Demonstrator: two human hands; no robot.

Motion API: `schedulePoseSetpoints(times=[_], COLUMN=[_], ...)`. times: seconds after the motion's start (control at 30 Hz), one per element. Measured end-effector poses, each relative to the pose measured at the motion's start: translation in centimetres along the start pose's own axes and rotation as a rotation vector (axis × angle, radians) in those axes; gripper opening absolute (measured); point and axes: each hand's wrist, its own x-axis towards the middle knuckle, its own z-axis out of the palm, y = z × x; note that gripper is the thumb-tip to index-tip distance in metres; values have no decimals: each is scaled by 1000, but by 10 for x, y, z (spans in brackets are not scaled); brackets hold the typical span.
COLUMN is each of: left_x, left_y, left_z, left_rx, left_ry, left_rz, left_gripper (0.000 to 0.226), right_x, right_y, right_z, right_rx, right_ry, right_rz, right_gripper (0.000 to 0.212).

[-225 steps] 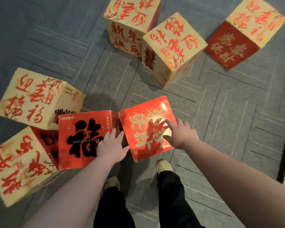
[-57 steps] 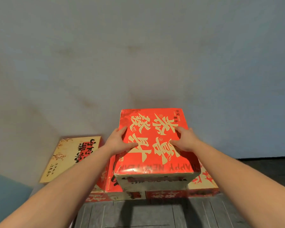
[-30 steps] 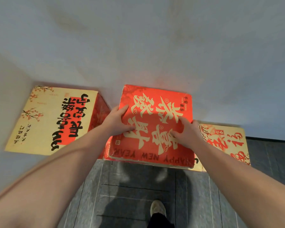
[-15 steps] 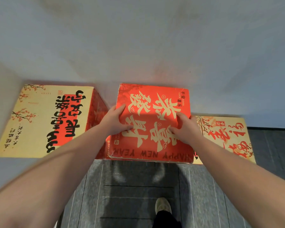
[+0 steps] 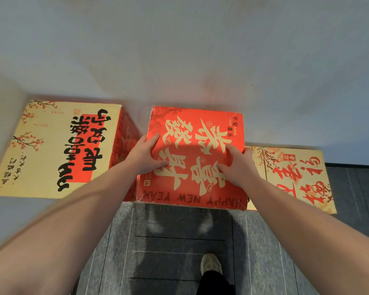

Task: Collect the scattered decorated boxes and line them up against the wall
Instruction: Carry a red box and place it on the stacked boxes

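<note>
The fingers (image 5: 156, 138) of the left hand (image 5: 146, 155) lie fairly straight across the left part of the red box's (image 5: 200, 128) top, thumb spread toward the middle, while the right hand (image 5: 235, 167) has its fingers bent over the right part of the same face; both press on the lid, and whether any fingertip hooks over a side edge I cannot tell. That flat two-handed hold reads as steadying and nudging the box square, not lifting it. The red box sits in the centre of the frame, its far edge close against the wall (image 5: 200, 50), between a cream box with black lettering (image 5: 51, 150) at the left and a cream box with red lettering (image 5: 296, 177) at the right, whose top sits lower in view. The right neighbour looks to be touching or just beside the red box; a narrow gap shows on the left. Little room remains to slide sideways, so any correction seems limited to pushing toward the wall. The grey carpet floor (image 5: 175, 248) in the lower centre is open, with one shoe (image 5: 211, 265) standing there, leaving room to step back.
</note>
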Motion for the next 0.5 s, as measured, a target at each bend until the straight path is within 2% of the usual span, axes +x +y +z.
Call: schedulePoseSetpoints(times=[0.5], left_x=[-10], left_y=[-18], left_z=[-10], left_rx=[58], left_ry=[31], left_rz=[-63], left_gripper=[93], right_x=[0], right_y=[-21], right_z=[18], right_rx=[-28], right_ry=[20], right_rz=[-21], right_gripper=[58])
